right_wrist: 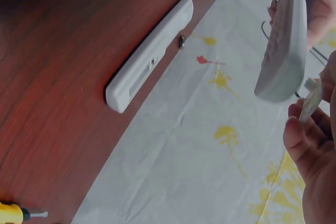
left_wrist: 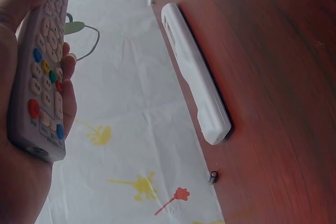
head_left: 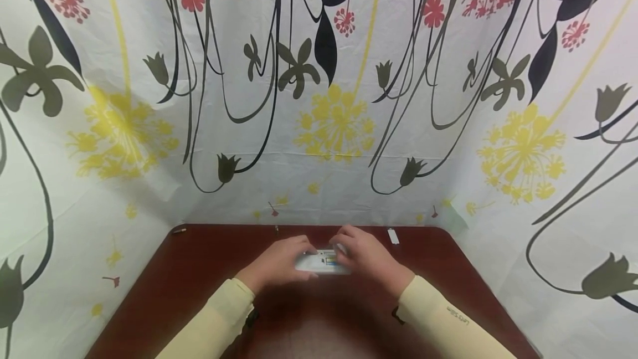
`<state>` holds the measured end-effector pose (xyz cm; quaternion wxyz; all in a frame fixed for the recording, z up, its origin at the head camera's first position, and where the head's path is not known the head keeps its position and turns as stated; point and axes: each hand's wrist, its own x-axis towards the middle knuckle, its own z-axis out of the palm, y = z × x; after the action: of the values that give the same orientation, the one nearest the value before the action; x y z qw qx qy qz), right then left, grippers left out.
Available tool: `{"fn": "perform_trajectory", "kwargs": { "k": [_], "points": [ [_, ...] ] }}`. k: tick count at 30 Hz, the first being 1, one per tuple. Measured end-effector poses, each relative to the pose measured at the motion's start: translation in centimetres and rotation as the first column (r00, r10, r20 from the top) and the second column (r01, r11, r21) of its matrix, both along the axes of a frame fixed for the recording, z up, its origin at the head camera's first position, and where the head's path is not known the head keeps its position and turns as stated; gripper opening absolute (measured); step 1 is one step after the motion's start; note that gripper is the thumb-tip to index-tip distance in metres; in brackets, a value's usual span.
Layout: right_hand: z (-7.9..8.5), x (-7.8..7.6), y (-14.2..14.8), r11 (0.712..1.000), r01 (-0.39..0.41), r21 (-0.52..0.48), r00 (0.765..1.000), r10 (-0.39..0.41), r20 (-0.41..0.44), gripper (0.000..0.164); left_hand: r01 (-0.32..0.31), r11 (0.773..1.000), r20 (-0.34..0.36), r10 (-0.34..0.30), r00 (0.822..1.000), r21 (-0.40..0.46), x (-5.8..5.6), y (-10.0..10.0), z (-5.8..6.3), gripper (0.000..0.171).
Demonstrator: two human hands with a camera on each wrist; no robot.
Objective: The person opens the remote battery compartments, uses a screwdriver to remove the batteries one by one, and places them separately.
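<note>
A white remote control (left_wrist: 44,72) with coloured buttons is gripped along its sides by my left hand (head_left: 279,262). In the head view the button-free side of the remote (head_left: 314,263) faces up, with a coloured patch at its right part. Close to the remote's end, my right hand (head_left: 366,256) pinches a small pale plastic piece (right_wrist: 312,102) between thumb and fingers. A long white plastic device (left_wrist: 197,77) with a window in its side lies on the table past the hands; the hands and remote hide it in the head view.
A small battery (head_left: 276,229) is by the table's far edge, and another small cylinder (head_left: 179,230) lies at the far left. A thin white piece (head_left: 393,236) sits far right. A yellow screwdriver (right_wrist: 13,213) lies on the dark red table (head_left: 199,270). Patterned curtain (head_left: 324,193) surrounds the table.
</note>
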<state>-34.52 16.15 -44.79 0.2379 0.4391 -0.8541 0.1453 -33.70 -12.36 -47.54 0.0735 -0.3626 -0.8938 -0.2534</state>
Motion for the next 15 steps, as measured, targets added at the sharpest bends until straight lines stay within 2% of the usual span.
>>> {"fn": "perform_trajectory", "kwargs": {
  "k": [8, 15],
  "points": [
    [-0.1, -0.7, 1.7, 0.991, 0.105, -0.084, 0.994, -0.106, 0.001, 0.024, -0.017, 1.0, -0.005, 0.017, 1.0, -0.012, -0.1, -0.2, -0.2, 0.046],
    [-0.9, -1.4, 2.8, 0.974, 0.194, -0.113, 0.977, -0.181, 0.115, 0.022, -0.02, 1.0, 0.008, 0.02, 1.0, -0.006, 0.1, -0.3, -0.1, 0.045]
  ]
}}
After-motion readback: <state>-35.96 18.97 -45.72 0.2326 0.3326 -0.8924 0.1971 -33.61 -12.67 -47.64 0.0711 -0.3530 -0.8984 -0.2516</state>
